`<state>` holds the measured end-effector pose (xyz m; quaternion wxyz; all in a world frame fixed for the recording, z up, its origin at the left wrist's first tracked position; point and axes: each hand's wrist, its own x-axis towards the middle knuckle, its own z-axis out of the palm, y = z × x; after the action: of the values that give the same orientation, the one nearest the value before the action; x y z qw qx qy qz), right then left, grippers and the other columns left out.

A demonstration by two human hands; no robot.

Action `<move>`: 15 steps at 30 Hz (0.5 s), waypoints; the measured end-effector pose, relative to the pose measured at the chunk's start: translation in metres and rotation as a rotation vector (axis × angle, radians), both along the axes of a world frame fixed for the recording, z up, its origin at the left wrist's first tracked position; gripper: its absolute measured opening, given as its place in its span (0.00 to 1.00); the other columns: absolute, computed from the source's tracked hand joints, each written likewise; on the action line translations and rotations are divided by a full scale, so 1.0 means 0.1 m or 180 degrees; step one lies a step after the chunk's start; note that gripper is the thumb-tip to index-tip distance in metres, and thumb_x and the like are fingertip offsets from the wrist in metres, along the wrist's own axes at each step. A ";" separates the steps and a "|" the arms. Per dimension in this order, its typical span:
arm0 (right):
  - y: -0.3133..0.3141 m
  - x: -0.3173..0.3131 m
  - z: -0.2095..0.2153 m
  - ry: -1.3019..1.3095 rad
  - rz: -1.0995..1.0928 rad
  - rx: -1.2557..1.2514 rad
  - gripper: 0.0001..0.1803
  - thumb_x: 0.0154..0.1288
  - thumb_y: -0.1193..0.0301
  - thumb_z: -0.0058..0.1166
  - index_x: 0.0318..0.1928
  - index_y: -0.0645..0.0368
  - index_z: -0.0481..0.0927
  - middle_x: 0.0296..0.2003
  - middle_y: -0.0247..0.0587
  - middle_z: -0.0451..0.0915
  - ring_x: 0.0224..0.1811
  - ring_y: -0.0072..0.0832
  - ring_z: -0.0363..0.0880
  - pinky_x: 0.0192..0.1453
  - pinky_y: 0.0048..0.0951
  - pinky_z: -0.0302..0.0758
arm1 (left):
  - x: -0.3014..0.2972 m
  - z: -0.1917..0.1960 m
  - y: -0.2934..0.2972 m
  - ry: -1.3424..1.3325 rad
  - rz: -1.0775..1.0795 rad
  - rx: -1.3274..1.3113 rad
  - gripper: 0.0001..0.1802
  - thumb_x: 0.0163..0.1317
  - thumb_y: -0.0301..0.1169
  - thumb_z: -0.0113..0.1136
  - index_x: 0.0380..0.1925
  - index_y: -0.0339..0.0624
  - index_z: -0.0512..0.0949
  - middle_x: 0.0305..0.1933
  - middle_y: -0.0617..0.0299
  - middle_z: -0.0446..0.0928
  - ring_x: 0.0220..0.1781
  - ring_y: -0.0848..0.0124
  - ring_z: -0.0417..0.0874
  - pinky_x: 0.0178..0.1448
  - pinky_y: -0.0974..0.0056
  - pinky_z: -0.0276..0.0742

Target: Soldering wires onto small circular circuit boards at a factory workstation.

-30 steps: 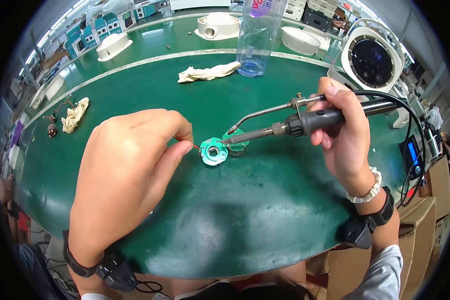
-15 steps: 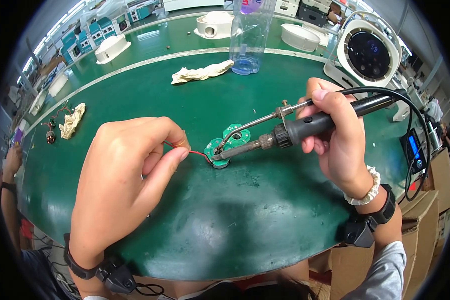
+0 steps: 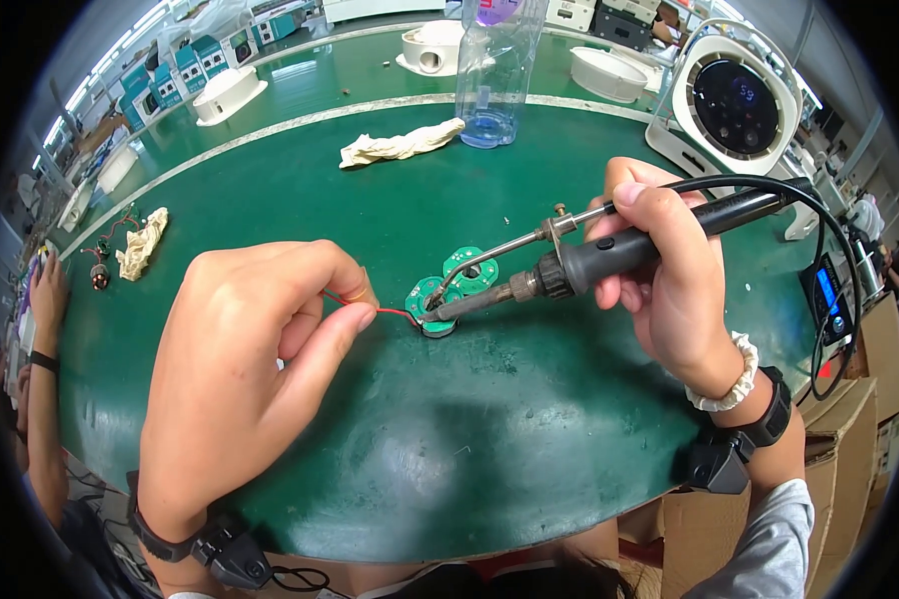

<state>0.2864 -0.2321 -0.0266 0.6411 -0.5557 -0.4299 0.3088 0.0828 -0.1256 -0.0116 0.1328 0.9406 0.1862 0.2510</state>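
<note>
Left hand [image 3: 245, 369] is pinching a red wire [image 3: 394, 310] in its fingers [image 3: 346, 324], right hand [image 3: 684, 285] has its wrapped round a soldering iron [image 3: 619, 257] — tip's at the nearer green board [image 3: 417, 299] on the desk [image 3: 539, 439].

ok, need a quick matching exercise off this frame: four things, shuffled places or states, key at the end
Things:
1. Red wire
2. Soldering iron
3. Clear bottle
4. White scrunchie

Places or states:
A. Around the right wrist
B. Upright, by a crumpled cream cloth
C. Pinched between thumb and finger of the left hand
D. Gripped in the right hand

Pairs: 1-C, 2-D, 3-B, 4-A
</note>
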 end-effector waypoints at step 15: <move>0.00 -0.01 0.00 0.0030 -0.0036 -0.0033 0.15 0.58 0.64 0.42 0.17 0.57 0.66 0.15 0.34 0.71 0.10 0.15 0.65 0.12 0.15 0.57 | 0.00 -0.02 0.00 -0.0049 -0.0053 -0.0067 0.04 0.44 0.18 0.57 0.20 0.35 0.73 0.14 0.66 0.65 0.14 0.79 0.57 0.20 0.72 0.50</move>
<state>0.2857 -0.2320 -0.0269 0.6420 -0.5600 -0.4221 0.3100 0.0828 -0.1252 -0.0138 0.1461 0.9387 0.1800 0.2551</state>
